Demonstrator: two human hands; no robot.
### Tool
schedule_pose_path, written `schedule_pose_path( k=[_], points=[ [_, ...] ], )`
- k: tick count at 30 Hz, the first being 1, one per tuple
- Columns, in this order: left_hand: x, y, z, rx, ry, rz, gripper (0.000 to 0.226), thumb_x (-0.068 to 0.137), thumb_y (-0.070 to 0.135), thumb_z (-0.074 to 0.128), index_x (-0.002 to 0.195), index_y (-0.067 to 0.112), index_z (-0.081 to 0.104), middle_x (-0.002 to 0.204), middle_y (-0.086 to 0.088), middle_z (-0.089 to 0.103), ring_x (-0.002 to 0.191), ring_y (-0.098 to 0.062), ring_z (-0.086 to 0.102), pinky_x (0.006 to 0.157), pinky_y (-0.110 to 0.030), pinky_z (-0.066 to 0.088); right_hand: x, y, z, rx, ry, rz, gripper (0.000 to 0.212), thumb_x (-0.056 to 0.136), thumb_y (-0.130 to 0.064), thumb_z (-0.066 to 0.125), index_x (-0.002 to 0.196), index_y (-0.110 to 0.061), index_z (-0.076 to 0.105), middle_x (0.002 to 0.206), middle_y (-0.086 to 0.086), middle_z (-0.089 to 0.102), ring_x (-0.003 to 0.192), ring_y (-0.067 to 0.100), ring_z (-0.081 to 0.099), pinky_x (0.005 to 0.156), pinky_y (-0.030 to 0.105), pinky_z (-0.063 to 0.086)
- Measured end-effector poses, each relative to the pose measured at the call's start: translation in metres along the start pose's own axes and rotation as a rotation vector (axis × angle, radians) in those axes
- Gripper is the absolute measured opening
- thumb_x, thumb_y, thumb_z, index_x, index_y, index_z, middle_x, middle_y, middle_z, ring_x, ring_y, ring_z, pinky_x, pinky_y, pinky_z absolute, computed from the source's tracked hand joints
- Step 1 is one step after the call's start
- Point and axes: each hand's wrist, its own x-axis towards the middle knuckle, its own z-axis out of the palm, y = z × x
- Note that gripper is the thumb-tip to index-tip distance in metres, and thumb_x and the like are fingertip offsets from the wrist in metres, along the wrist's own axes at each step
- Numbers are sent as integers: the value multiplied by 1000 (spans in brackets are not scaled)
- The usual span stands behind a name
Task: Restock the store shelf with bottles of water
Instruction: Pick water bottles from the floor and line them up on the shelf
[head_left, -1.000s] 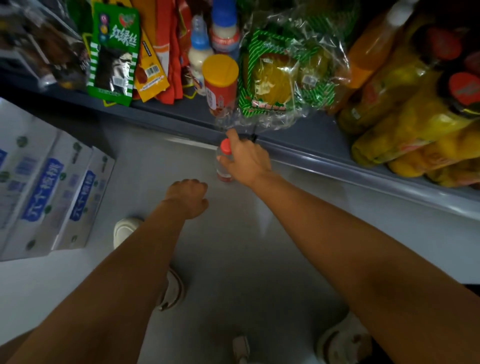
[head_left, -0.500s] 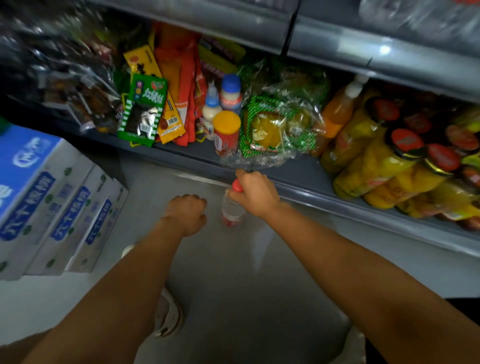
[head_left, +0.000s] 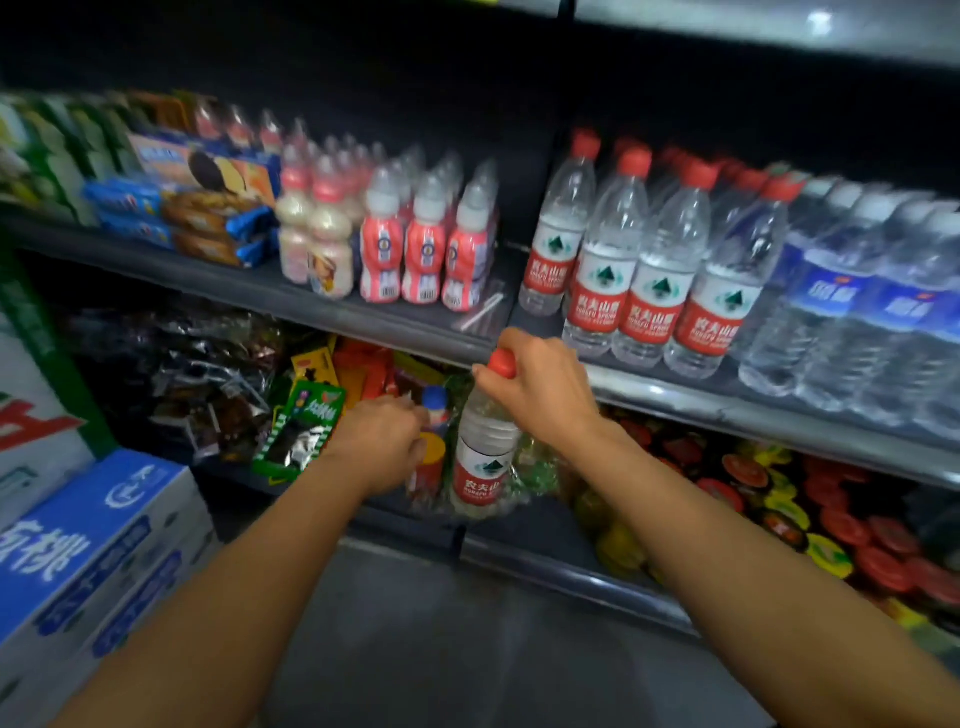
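My right hand (head_left: 540, 387) grips a clear water bottle (head_left: 483, 457) by its red cap; the bottle hangs upright in front of the lower shelf, just below the edge of the middle shelf (head_left: 675, 395). On that shelf stands a row of matching red-labelled water bottles (head_left: 644, 275), up and to the right of my right hand. My left hand (head_left: 382, 441) hovers beside the held bottle on its left, fingers curled, holding nothing.
Blue-labelled water bottles (head_left: 872, 312) fill the shelf's right end; small pink drink bottles (head_left: 421, 239) and biscuit packs (head_left: 192, 208) its left. The lower shelf holds snack bags (head_left: 301, 426) and red-lidded jars (head_left: 779, 499). Blue-and-white cartons (head_left: 88, 551) are stacked at left.
The right hand has lifted the bottle from near the floor up to the middle shelf's edge. The left hand rose with it. The view tilted up, revealing the water shelf.
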Motion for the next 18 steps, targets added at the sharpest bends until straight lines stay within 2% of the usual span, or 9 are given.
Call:
schedule_pose_path(
  k=[4,8,12,16,18],
  points=[
    [29,6,-53,-59,167,60,25,90,30,50,107,13,59,111,-8,59,107,-28,54,86,-36,43,31,-10,-52,-48,144,-38,31,86,-42,61,81,-12,54,71,3,59,68,25,58,58,36,47],
    [55,10,-97,-62,276,91,29,91,28,49,112,11,58,106,-8,59,100,-29,56,77,-36,46,61,-15,-96,-81,240,-33,34,86,-44,60,83,-10,57,74,6,61,72,29,58,62,39,50],
    [78,15,-123,-82,333,99,31,91,28,48,116,11,58,111,-9,60,103,-30,55,80,-37,47,92,-16,-126,-135,317,-2,33,86,-45,59,82,-12,57,84,11,64,84,38,59,66,39,47],
    [100,25,-132,-58,370,100,28,92,31,45,112,15,57,111,-6,60,100,-27,55,73,-34,42,120,-9,-141,-168,341,23,31,87,-43,58,79,-14,53,79,6,59,83,36,59,62,34,37],
    [109,27,-129,-68,374,93,31,93,31,45,118,17,57,116,-4,59,105,-25,55,78,-35,44,132,-4,-143,-183,338,30,30,87,-42,58,79,-13,53,78,6,57,83,37,59,62,34,37]
  ],
)
